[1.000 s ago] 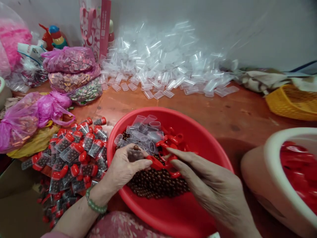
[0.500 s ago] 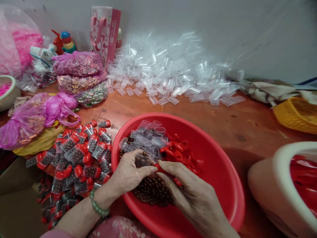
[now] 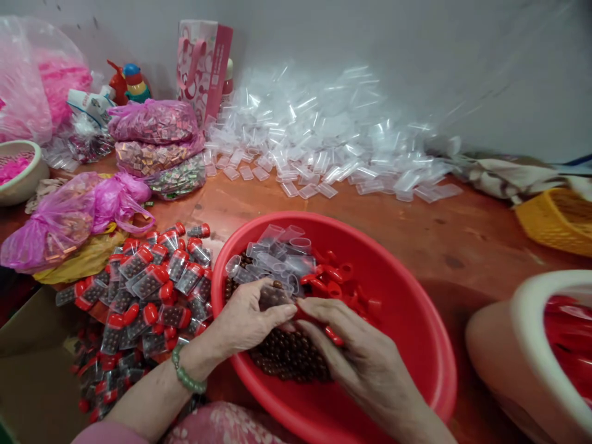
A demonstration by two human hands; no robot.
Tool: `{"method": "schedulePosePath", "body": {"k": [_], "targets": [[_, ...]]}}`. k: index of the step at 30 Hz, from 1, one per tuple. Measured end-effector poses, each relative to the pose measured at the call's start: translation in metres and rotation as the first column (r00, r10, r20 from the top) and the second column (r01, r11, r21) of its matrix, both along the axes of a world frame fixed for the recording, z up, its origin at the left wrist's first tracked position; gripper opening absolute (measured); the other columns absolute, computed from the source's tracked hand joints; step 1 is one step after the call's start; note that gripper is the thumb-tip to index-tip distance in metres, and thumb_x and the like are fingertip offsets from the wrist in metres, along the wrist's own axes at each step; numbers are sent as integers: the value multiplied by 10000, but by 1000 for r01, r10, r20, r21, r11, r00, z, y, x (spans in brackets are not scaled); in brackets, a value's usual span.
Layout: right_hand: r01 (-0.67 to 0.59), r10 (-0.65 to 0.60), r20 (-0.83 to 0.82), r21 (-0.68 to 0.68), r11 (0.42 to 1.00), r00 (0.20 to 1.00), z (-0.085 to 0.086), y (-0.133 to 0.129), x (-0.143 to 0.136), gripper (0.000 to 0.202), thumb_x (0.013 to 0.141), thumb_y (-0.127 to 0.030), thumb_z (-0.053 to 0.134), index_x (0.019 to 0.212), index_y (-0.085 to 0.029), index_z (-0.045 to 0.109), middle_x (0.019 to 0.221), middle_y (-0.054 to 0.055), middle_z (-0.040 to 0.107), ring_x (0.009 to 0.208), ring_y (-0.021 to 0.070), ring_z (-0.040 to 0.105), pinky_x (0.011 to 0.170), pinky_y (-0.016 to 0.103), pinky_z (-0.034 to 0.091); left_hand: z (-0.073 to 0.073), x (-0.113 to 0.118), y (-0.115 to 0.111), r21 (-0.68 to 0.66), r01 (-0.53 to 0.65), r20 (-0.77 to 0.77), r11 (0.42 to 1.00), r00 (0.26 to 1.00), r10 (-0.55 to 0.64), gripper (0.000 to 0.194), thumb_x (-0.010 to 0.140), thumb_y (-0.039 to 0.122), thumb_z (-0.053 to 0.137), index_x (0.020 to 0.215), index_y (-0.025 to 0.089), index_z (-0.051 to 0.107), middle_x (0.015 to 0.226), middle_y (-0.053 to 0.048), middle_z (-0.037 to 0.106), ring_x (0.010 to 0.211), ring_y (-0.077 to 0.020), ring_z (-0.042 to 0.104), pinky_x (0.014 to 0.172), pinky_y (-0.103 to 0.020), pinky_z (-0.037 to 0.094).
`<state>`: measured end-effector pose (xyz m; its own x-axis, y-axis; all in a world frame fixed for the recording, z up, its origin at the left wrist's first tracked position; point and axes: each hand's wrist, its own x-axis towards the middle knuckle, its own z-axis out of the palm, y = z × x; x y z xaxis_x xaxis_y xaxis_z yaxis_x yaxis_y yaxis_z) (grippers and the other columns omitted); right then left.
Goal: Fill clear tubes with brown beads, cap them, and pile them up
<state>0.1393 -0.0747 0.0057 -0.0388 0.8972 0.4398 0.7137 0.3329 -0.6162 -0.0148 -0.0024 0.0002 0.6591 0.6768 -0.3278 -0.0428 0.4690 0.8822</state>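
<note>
In front of me, over a red basin (image 3: 416,296), my left hand (image 3: 245,317) grips a flat clear plastic container (image 3: 274,297) with brown balls inside. My right hand (image 3: 365,357) closes its fingers at the container's right end, around a red cap that they mostly cover. Another red piece (image 3: 333,336) shows beneath the right-hand fingers. Under both hands lies a heap of brown balls (image 3: 296,357). Empty clear containers (image 3: 272,256) and loose red caps (image 3: 333,288) lie farther back in the basin.
Filled, red-capped containers (image 3: 148,280) pile up left of the basin. A mound of clear containers (image 3: 319,142) lies along the wall. Pink bags (image 3: 157,123) sit at the back left. A pale tub (image 3: 494,333) of red pieces and a yellow basket (image 3: 550,216) stand right.
The view has shifted slightly, moving the scene a little to the right. My right-hand fingers now cover the red cap at the container's end, which showed more clearly before.
</note>
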Motion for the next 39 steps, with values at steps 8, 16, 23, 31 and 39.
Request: {"method": "schedulePosePath", "body": {"k": [8,16,23,31,39], "targets": [[23,-25,-146,-19,1000,989,30,14,15,173,855,-220,621,1013,-264,675,941,33,728,854,179,695,773,315,596,12,-7,-3,20,159,76,987,984,-160,378,723,455,713,821,147,517,662,20,554,591,-81,526,610,-230,428],[-46,51,-129,40,998,990,32,21,3,246,838,-116,615,1034,-258,661,955,35,722,876,169,687,772,297,586,10,-8,-1,96,173,71,980,981,-180,257,772,340,654,883,145,529,708,33,468,595,-74,424,583,-229,369],[-96,97,-77,14,995,992,36,16,10,256,842,-127,611,1050,-267,663,952,22,716,863,147,689,759,241,577,10,-9,0,142,85,30,986,996,-90,250,732,328,703,770,159,523,641,53,442,589,-77,372,611,-238,315],[-120,124,-49,72,990,991,43,21,4,248,843,-104,606,1046,-238,651,933,41,705,848,150,686,742,235,579,5,-6,1,145,189,32,971,980,-196,273,726,347,702,780,148,524,642,52,433,589,-80,366,575,-234,291],[-95,93,52,40,995,994,40,13,13,220,860,-138,597,1058,-224,641,961,37,700,856,129,687,769,194,569,6,-7,3,101,84,28,991,996,-88,206,744,283,690,777,142,543,645,50,483,593,-75,423,600,-233,332]]}}
